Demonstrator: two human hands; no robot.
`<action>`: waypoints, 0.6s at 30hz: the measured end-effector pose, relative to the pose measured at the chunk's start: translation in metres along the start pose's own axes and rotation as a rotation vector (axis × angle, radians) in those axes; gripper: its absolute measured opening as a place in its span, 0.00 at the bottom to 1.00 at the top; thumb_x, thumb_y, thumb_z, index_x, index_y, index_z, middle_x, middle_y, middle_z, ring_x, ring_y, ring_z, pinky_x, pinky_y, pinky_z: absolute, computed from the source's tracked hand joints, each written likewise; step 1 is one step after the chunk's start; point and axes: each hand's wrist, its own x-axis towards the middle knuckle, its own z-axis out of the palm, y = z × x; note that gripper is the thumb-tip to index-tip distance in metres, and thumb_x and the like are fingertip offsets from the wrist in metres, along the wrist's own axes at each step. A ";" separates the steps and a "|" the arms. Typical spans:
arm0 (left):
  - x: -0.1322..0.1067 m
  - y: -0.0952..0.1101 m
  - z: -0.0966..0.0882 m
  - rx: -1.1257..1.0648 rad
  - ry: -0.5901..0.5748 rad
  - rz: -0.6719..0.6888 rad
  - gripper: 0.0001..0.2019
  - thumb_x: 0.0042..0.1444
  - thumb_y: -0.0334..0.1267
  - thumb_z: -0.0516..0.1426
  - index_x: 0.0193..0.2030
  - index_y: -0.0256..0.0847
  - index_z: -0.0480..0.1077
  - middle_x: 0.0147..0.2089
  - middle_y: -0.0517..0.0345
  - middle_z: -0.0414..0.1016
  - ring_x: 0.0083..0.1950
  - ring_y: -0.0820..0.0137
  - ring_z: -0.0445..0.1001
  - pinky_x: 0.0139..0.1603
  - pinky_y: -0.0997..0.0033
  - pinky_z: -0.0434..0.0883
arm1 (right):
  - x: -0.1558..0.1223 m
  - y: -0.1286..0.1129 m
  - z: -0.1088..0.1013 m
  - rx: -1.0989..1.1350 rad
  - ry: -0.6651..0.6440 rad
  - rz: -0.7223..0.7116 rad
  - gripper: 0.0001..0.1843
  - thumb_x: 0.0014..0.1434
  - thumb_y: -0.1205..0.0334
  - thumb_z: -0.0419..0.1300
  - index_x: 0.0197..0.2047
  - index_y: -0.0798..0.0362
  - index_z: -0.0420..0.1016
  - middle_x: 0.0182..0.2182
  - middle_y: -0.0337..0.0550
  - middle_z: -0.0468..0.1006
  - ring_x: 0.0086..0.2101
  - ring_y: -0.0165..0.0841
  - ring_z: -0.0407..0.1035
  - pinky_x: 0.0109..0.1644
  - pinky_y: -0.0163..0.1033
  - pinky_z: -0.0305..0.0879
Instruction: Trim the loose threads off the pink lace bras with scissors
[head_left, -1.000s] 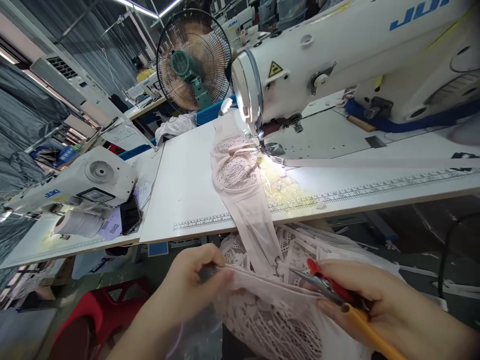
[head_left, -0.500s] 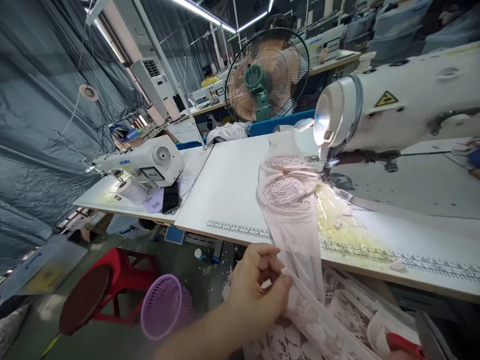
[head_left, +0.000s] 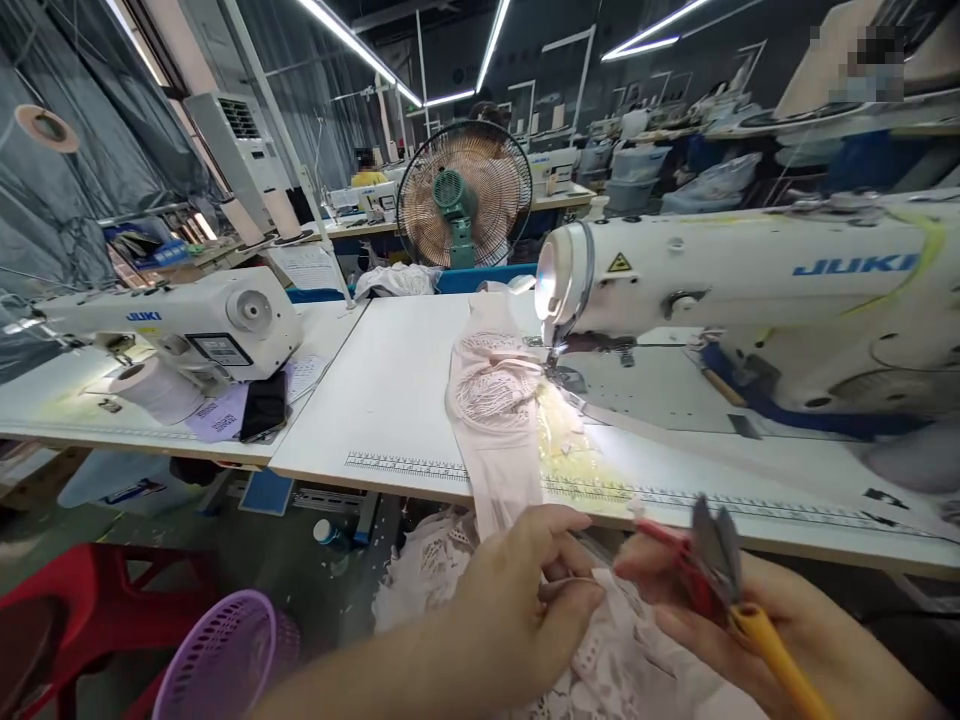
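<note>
My left hand (head_left: 525, 600) is closed in a pinch on the edge of pale pink fabric (head_left: 622, 610), just in front of the table edge. To its right, my right hand (head_left: 757, 610) grips a pair of scissors (head_left: 712, 560) with grey blades pointing up, one red handle and one yellow handle. A pale pink lace bra (head_left: 495, 395) lies on the table, its right side near the needle area of the sewing machine (head_left: 660, 270). Its band runs down over the table edge toward my left hand. More lace fabric (head_left: 427, 565) hangs in a heap below the edge.
On the left stand a second sewing machine (head_left: 217, 325), a thread cone (head_left: 157, 390) and a phone (head_left: 264, 405). A fan (head_left: 465, 195) is behind the table (head_left: 397, 400). Below left are a purple basket (head_left: 225, 650) and a red stool (head_left: 97, 600). A printed ruler (head_left: 405, 465) runs along the front edge.
The view has swung right. My right hand with the scissors has come up from the lower right corner, close to my left hand. The left hand still pinches the fabric.
</note>
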 end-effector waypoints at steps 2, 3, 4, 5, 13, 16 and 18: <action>0.001 0.001 0.001 0.022 -0.006 0.016 0.20 0.57 0.30 0.54 0.56 0.42 0.60 0.37 0.56 0.74 0.36 0.70 0.73 0.26 0.78 0.65 | 0.012 -0.026 0.010 0.128 -0.059 0.093 0.16 0.53 0.42 0.70 0.36 0.44 0.81 0.29 0.40 0.76 0.30 0.35 0.70 0.31 0.32 0.72; 0.001 0.002 0.001 0.029 -0.004 0.014 0.20 0.57 0.30 0.54 0.56 0.42 0.60 0.38 0.56 0.74 0.36 0.70 0.74 0.27 0.77 0.67 | 0.016 -0.033 0.014 0.185 -0.086 0.119 0.17 0.52 0.41 0.70 0.35 0.45 0.80 0.28 0.39 0.75 0.29 0.33 0.68 0.30 0.31 0.71; 0.001 0.002 0.001 0.034 0.001 0.007 0.19 0.57 0.31 0.55 0.55 0.42 0.61 0.38 0.56 0.75 0.36 0.70 0.74 0.28 0.76 0.67 | 0.019 -0.037 0.017 0.234 -0.101 0.142 0.18 0.52 0.41 0.70 0.34 0.45 0.79 0.27 0.38 0.73 0.27 0.31 0.66 0.29 0.31 0.69; 0.001 0.002 0.001 0.038 0.007 -0.007 0.19 0.56 0.31 0.55 0.55 0.42 0.61 0.38 0.56 0.75 0.36 0.69 0.74 0.28 0.76 0.68 | 0.021 -0.037 0.020 0.269 -0.121 0.153 0.18 0.52 0.41 0.70 0.34 0.46 0.79 0.26 0.37 0.72 0.25 0.30 0.63 0.27 0.30 0.67; -0.009 0.000 -0.003 0.141 0.055 -0.216 0.16 0.53 0.40 0.60 0.49 0.41 0.66 0.38 0.56 0.74 0.34 0.67 0.72 0.35 0.68 0.70 | 0.025 -0.029 0.032 0.183 0.017 0.048 0.20 0.51 0.41 0.71 0.34 0.49 0.79 0.32 0.45 0.79 0.33 0.39 0.74 0.36 0.37 0.75; -0.012 -0.003 -0.001 0.172 0.071 -0.290 0.13 0.53 0.44 0.61 0.42 0.40 0.70 0.37 0.55 0.75 0.35 0.66 0.72 0.36 0.66 0.67 | 0.023 -0.036 0.042 0.168 0.138 0.051 0.23 0.48 0.39 0.71 0.34 0.50 0.79 0.34 0.46 0.80 0.36 0.41 0.75 0.39 0.38 0.76; -0.011 -0.005 0.002 0.064 0.086 -0.364 0.10 0.54 0.44 0.59 0.37 0.40 0.70 0.31 0.58 0.73 0.31 0.68 0.70 0.32 0.69 0.64 | 0.022 -0.038 0.048 0.157 0.159 0.049 0.23 0.49 0.38 0.71 0.34 0.50 0.79 0.34 0.45 0.79 0.35 0.40 0.75 0.37 0.36 0.76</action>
